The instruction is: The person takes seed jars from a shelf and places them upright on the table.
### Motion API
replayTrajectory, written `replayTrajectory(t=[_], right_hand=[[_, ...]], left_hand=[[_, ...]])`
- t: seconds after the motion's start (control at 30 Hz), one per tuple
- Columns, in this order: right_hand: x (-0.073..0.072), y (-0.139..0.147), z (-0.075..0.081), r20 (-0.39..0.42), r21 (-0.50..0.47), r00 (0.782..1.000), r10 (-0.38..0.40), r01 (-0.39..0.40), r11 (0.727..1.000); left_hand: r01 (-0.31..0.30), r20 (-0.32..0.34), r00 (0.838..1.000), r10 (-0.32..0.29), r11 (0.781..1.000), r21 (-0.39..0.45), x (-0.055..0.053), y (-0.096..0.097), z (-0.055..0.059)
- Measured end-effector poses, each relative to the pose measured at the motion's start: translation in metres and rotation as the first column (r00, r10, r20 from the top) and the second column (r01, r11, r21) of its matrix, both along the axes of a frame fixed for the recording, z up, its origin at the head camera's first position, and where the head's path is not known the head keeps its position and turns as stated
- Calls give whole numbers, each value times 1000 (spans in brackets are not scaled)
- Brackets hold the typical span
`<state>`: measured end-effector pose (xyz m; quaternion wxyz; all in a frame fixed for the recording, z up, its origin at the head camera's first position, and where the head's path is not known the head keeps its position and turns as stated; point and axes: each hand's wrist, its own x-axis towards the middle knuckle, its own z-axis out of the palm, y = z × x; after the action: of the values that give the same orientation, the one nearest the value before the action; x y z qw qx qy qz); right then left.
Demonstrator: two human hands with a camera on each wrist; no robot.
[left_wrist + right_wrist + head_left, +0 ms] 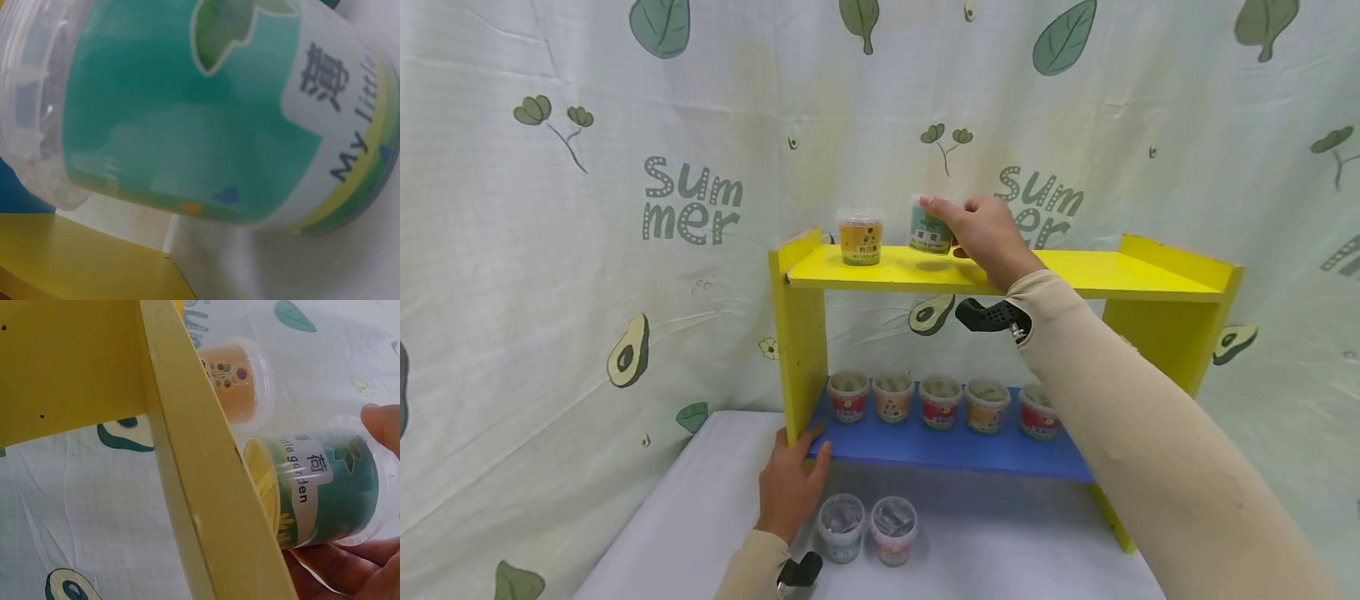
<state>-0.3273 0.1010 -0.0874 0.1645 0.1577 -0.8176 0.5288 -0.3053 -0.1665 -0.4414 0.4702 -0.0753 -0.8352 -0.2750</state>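
My right hand (988, 233) grips a small clear plastic cup with a green label (929, 229), thumb near its rim and fingers beneath its side in the right wrist view. The cup hangs close over the yellow top board (1075, 271), casting a shadow there. Left of it on that board stands an orange-labelled cup (861, 240). Low down, my left hand (792, 483) holds the front edge of the shelf's left side panel (800, 350), beside the blue board (955, 448). A teal-labelled cup (187, 112) fills the left wrist view.
On the blue board stands a row of several cups (941, 403) with red or orange labels. Two more cups, one teal (842, 528) and one pink (894, 531), stand on the white table (1000, 533) below. A printed curtain (550, 250) hangs behind.
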Motion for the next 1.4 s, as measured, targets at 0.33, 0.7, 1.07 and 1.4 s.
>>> replayTrajectory(t=[0.33,0.7,1.07,1.4], right_hand=[[19,15,-3,-89,7,996,1,0,1000],[33,28,-8,-116,-18,991,61,-64,998],[46,37,-7,-125,-125,983,131,-147,981],[53,41,-12,-165,-147,972,169,-194,970]], left_hand=[[3,-6,1000,-3,1000,-2,0,0,-1],[-1,-4,1000,1,1000,-9,1,0,-1],[4,5,1000,-4,1000,-1,1,1,-1],[11,-15,1000,-12,1000,-5,1,0,-2]])
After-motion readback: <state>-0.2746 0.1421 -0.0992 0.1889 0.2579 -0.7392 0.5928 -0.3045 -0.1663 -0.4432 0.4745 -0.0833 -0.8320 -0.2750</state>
